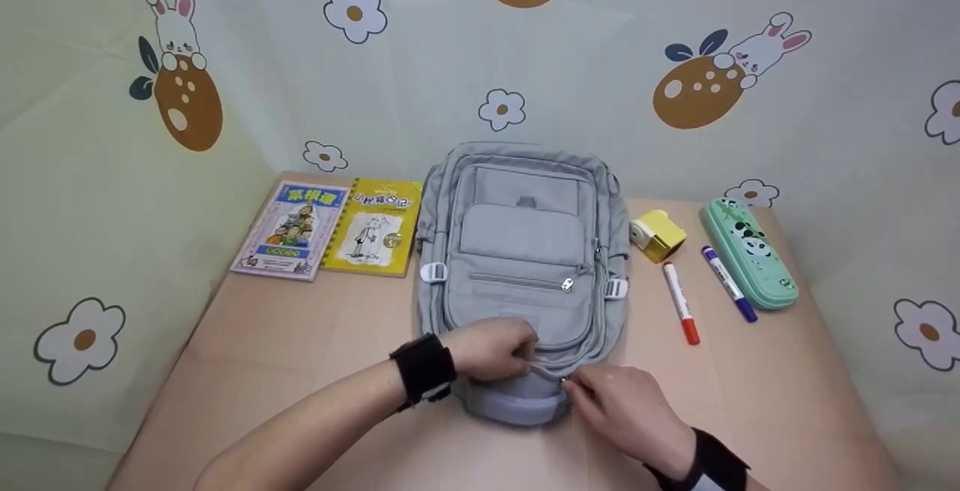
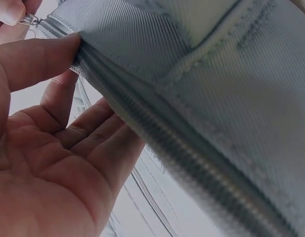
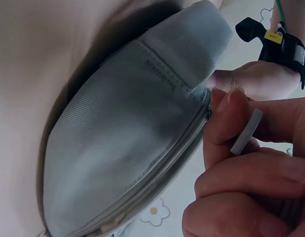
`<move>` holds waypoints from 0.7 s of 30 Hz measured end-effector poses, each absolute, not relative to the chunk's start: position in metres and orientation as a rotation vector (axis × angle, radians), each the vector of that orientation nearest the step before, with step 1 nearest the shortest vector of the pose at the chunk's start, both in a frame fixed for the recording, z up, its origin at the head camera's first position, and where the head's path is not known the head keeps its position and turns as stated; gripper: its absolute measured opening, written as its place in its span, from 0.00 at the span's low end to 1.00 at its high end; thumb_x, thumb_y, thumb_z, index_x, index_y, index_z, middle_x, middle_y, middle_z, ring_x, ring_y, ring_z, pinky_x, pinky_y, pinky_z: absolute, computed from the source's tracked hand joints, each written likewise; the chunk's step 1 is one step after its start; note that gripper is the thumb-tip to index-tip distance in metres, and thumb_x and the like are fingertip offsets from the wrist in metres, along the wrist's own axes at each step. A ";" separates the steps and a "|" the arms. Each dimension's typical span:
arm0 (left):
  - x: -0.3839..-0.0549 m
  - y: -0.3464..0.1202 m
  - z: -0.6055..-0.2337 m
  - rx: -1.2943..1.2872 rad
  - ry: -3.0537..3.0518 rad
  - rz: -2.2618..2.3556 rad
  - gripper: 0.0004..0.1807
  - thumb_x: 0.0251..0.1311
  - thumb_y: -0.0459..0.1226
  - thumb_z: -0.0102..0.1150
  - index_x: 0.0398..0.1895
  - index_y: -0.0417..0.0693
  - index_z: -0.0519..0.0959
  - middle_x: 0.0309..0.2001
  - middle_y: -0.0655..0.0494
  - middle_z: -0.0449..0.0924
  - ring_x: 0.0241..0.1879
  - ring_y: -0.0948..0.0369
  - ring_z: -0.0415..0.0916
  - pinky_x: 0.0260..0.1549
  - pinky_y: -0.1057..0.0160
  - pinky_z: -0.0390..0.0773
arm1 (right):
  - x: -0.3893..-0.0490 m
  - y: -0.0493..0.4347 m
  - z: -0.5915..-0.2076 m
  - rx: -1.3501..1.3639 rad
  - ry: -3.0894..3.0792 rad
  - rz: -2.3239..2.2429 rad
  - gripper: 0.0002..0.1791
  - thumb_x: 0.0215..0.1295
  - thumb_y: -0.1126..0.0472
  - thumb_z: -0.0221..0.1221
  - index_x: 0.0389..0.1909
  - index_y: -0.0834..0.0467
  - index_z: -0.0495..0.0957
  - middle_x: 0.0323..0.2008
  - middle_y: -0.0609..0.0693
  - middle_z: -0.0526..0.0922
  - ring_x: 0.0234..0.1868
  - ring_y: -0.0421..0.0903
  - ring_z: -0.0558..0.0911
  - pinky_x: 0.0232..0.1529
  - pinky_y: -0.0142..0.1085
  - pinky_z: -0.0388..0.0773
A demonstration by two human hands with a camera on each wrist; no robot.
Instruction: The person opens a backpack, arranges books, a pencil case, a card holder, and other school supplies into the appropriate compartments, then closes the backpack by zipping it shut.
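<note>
A grey backpack (image 1: 525, 239) lies front side up on the table, its bottom end towards me. My left hand (image 1: 495, 348) bends over its lower part. In the left wrist view, thumb and forefinger of that hand pinch the fabric edge along a zipper (image 2: 167, 140), the other fingers behind it. My right hand (image 1: 630, 405) is at the lower right of the bag. Between its thumb and forefinger it pinches a zipper pull (image 3: 247, 132), whose light tab sticks out from the fingers. A metal slider (image 2: 29, 19) shows beside the right fingertips.
Left of the bag lie a purple-bordered book (image 1: 294, 230) and a yellow book (image 1: 375, 224). To the right are a yellow object with a white round part (image 1: 660, 236), a red marker (image 1: 680, 302), a blue marker (image 1: 727, 282) and a green panda pencil case (image 1: 750, 251). Patterned cloth (image 1: 435, 63) hangs behind.
</note>
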State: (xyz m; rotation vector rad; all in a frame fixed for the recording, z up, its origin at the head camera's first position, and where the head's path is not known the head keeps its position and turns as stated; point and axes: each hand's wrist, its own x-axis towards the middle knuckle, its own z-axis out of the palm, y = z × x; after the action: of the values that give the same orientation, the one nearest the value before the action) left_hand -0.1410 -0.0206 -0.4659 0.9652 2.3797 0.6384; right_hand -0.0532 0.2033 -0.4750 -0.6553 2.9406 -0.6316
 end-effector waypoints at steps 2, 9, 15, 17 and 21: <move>-0.141 -0.021 -0.466 0.980 2.386 0.632 0.04 0.60 0.33 0.66 0.33 0.50 0.80 0.32 0.66 0.75 0.34 0.66 0.73 0.38 0.67 0.76 | -0.053 0.198 -0.476 -0.713 2.979 -0.613 0.19 0.73 0.52 0.60 0.21 0.44 0.69 0.18 0.34 0.64 0.19 0.33 0.65 0.20 0.32 0.62; -0.139 -0.028 -0.467 1.071 2.379 0.627 0.02 0.62 0.34 0.66 0.34 0.50 0.81 0.35 0.65 0.78 0.35 0.67 0.74 0.39 0.69 0.76 | -0.055 0.192 -0.476 -0.745 3.030 -0.583 0.20 0.73 0.52 0.60 0.20 0.43 0.67 0.17 0.34 0.63 0.19 0.34 0.66 0.20 0.33 0.62; -0.136 -0.051 -0.467 1.088 2.409 0.608 0.02 0.64 0.36 0.66 0.37 0.49 0.83 0.44 0.60 0.82 0.42 0.64 0.78 0.47 0.65 0.78 | -0.055 0.195 -0.476 -0.734 3.034 -0.589 0.20 0.73 0.50 0.60 0.19 0.43 0.67 0.18 0.34 0.64 0.20 0.34 0.67 0.20 0.33 0.63; -0.135 -0.062 -0.467 1.088 2.424 0.608 0.02 0.64 0.35 0.66 0.38 0.48 0.84 0.48 0.55 0.83 0.47 0.61 0.80 0.52 0.63 0.78 | -0.056 0.196 -0.476 -0.733 3.027 -0.588 0.20 0.73 0.50 0.60 0.20 0.43 0.67 0.18 0.33 0.64 0.20 0.34 0.66 0.20 0.33 0.63; -0.136 -0.086 -0.467 1.081 2.471 0.599 0.03 0.64 0.35 0.66 0.37 0.45 0.85 0.58 0.46 0.81 0.56 0.52 0.79 0.59 0.56 0.75 | -0.056 0.198 -0.476 -0.726 3.019 -0.576 0.19 0.73 0.50 0.60 0.21 0.43 0.68 0.18 0.33 0.64 0.20 0.34 0.66 0.21 0.33 0.63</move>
State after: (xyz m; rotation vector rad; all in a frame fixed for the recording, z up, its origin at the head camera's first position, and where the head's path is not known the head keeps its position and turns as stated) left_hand -0.1356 -0.0861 -0.4672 1.0814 2.4705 0.5992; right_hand -0.0560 0.1981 -0.4759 -0.7261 3.0194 -0.5762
